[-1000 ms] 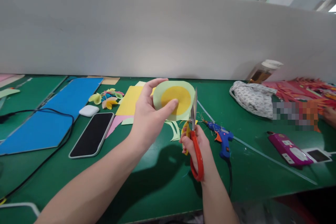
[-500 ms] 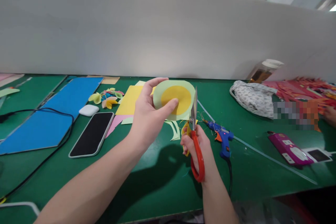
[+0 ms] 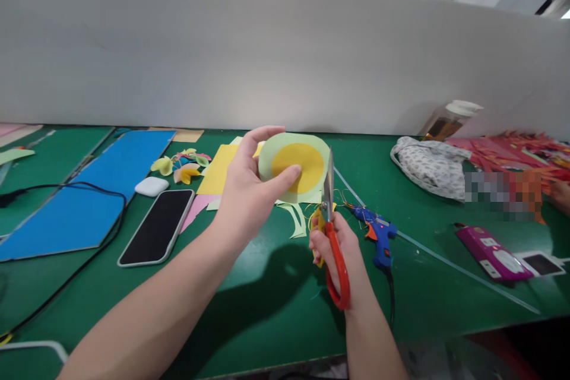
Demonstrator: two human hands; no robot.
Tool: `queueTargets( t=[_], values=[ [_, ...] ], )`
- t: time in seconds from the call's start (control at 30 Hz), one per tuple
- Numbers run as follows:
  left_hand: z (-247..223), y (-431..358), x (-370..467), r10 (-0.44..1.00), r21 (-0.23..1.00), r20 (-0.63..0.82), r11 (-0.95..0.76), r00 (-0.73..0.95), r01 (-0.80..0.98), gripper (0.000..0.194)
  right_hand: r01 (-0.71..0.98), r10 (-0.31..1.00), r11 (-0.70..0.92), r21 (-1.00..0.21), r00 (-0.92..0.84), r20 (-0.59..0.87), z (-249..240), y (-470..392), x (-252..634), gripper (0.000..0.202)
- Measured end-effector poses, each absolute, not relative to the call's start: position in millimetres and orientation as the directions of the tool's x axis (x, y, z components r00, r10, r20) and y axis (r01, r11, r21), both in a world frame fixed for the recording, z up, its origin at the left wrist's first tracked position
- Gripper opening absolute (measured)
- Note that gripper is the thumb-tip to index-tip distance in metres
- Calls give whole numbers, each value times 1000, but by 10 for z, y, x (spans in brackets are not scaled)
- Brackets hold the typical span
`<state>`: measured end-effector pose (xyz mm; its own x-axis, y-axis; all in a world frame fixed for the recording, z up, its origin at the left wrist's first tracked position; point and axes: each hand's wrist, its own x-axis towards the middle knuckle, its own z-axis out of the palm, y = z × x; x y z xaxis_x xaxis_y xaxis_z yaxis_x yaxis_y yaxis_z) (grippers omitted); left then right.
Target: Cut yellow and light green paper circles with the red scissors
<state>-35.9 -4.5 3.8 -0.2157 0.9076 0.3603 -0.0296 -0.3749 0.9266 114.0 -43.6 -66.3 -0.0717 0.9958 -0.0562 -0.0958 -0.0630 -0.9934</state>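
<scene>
My left hand (image 3: 258, 181) pinches a piece of light green paper (image 3: 291, 141) with a yellow paper circle (image 3: 309, 160) lying on it, the thumb pressing on the yellow. My right hand (image 3: 333, 243) grips a pair of red-handled scissors (image 3: 341, 270). Their blades point upward at the right edge of the green paper. Something yellow shows by the right fingers, partly hidden. Behind and below the held paper lie curved green paper offcuts (image 3: 295, 222) and a yellow sheet (image 3: 216, 172). A blue glue gun (image 3: 378, 234) rests right of my right hand.
On the left are a phone (image 3: 157, 228), a white case (image 3: 151, 186), a blue board (image 3: 93, 196) and paper petals (image 3: 184, 166). Rightward lie a patterned cloth pouch (image 3: 430, 166), a purple box (image 3: 492, 252), a jar (image 3: 452, 119) and another person's hand (image 3: 559, 196). A white partition (image 3: 267, 47) stands behind.
The green paper in my left hand has tilted and shifted slightly up and left. The scissors' handles have moved a little to the right. Both hands keep their hold.
</scene>
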Motion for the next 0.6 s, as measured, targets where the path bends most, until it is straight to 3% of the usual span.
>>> queueTargets(
  t=[0.6],
  values=[
    [118, -13, -505, 905, 917, 397, -386, -156, 98, 54, -80, 991, -108, -991, -86, -101, -600, -452, 1170, 43]
  ],
)
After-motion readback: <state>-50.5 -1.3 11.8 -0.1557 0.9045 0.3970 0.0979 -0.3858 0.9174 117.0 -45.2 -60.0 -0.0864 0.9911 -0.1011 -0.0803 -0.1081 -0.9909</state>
